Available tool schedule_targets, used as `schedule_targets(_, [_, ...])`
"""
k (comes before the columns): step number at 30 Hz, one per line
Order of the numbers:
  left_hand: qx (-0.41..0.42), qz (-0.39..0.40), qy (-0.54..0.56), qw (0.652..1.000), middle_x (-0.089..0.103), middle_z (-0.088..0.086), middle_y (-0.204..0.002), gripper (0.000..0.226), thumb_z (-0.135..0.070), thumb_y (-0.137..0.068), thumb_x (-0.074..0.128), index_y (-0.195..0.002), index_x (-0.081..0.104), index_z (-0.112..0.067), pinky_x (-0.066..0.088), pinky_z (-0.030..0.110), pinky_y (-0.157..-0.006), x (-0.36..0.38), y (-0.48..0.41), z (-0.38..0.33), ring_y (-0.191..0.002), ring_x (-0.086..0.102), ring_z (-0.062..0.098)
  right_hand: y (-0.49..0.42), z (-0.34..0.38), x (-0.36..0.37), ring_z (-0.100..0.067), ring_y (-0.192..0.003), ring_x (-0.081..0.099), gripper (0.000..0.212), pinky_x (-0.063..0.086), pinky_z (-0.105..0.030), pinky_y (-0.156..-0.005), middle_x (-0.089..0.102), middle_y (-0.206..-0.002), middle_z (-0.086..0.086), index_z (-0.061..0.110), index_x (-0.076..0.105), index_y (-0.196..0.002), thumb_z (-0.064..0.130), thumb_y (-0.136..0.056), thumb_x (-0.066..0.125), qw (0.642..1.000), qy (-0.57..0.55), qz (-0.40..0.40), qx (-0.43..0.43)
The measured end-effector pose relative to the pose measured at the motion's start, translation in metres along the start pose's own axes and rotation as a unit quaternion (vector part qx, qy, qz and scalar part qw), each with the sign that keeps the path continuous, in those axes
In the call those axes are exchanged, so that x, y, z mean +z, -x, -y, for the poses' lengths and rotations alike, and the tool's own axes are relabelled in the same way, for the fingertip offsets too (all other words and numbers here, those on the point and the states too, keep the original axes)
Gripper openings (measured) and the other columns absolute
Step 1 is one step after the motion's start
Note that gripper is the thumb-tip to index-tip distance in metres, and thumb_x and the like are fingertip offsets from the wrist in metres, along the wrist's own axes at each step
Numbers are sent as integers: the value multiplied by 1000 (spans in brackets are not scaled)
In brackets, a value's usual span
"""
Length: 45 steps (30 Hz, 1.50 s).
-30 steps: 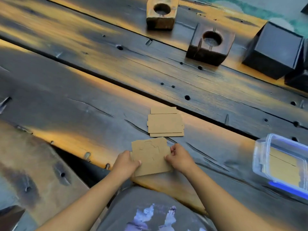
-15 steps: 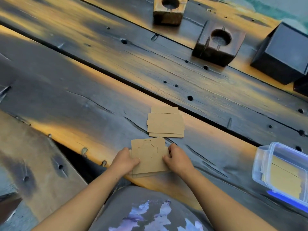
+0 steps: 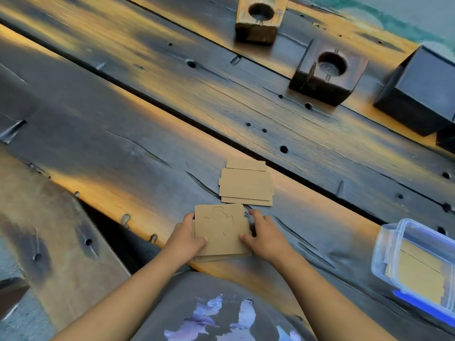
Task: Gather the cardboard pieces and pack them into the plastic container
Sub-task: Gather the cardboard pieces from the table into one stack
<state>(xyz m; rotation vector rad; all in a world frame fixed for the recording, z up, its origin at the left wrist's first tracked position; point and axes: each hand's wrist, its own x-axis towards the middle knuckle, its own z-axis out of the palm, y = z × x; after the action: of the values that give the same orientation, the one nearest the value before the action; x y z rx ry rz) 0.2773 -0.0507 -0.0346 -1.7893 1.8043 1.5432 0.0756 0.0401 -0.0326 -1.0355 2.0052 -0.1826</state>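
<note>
A small stack of brown cardboard pieces (image 3: 221, 230) lies flat on the wooden table near its front edge. My left hand (image 3: 186, 238) grips the stack's left side and my right hand (image 3: 264, 236) grips its right side, thumbs on top. The top piece has a curved cut outline. Just beyond it a second pile of cardboard pieces (image 3: 246, 183) lies loose on the table. The clear plastic container (image 3: 389, 242) with blue trim stands open at the right edge and holds cardboard.
Two wooden blocks with round holes (image 3: 258, 20), (image 3: 327, 75) and a dark box (image 3: 421, 92) stand along the far side. A dark gap (image 3: 103, 217) runs between the table edge and a lower plank at the left.
The stack in my hands has come down from a tilted hold to lie flat on the table, its pieces squared up. The far pile and the container have stayed put.
</note>
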Motion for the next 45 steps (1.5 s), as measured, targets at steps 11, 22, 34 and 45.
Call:
schedule_targets(11, [-76,44,34,996,58,6,-118,51,-22,-79,66,-125,44,-22,58,47,-85,-3,-3,-19,-107,60,29,-3,15,12,-28,-110,54,64,46,-35,-87,45,-127,-11,23,36,-137,35,-81,64,993,-53,53,90])
schedule_targets(22, [-111,55,87,988,58,8,-124,64,-15,-72,77,-127,45,-21,58,52,-86,8,1,-6,-111,59,31,0,10,11,-25,-113,54,58,49,-39,-95,49,-131,-9,22,42,-131,30,-79,68,984,-106,71,127])
schedule_targets(34, [-54,42,148,987,65,-3,-113,48,-27,-83,70,-125,49,-24,53,33,-69,-2,-13,-31,-94,63,13,-10,5,-17,-23,-107,62,55,52,-41,-94,62,-121,-4,25,48,-125,33,-76,72,980,-155,34,119])
schedule_targets(45, [40,-11,62,997,64,4,-123,58,-19,-77,71,-130,46,-19,52,41,-96,-17,-65,-106,-111,62,23,-65,13,-83,-25,-108,62,59,52,-44,-95,65,-122,-5,22,50,-129,29,-76,76,982,-157,-44,92])
